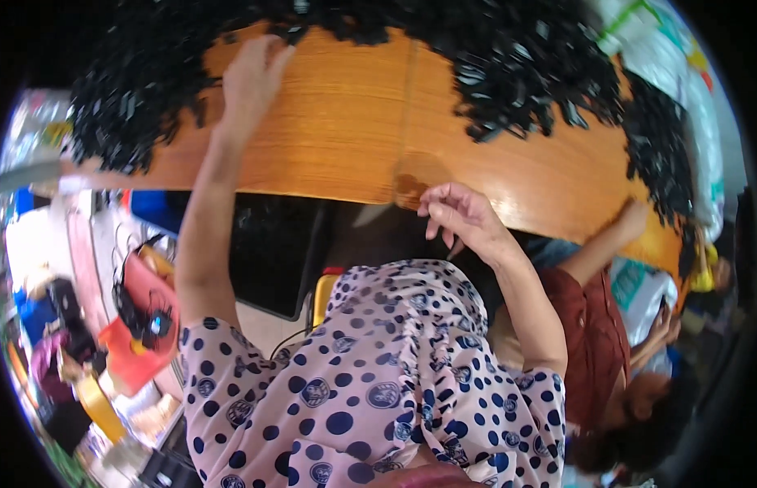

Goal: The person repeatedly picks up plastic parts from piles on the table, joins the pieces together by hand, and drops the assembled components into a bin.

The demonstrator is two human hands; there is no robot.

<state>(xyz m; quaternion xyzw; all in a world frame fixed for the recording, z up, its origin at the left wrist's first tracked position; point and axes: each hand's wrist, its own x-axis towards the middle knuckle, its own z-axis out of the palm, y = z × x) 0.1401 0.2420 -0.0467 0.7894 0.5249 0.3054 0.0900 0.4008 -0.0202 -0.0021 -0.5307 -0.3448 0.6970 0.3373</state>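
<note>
My left hand [253, 77] reaches to the far edge of the wooden table, its thumb and fingers drawn together on a small black piece [295, 34] at the rim of a heap. That heap of small, shiny black pieces [529, 69] curves around the far side of the tabletop; their exact kind is too small to tell. Over the near table edge hangs my right hand [466, 215], fingers loosely bent and apart, with nothing visible in it. Bare orange-brown wood of the table [338, 122] shows between my hands and the heap.
At my right sits a co-worker in a dark red top [586, 342], one arm [610, 236] resting toward the table. White plastic bags [659, 65] stand behind the heap's right end. A red plastic chair-like item [143, 309] holding black things is on my left.
</note>
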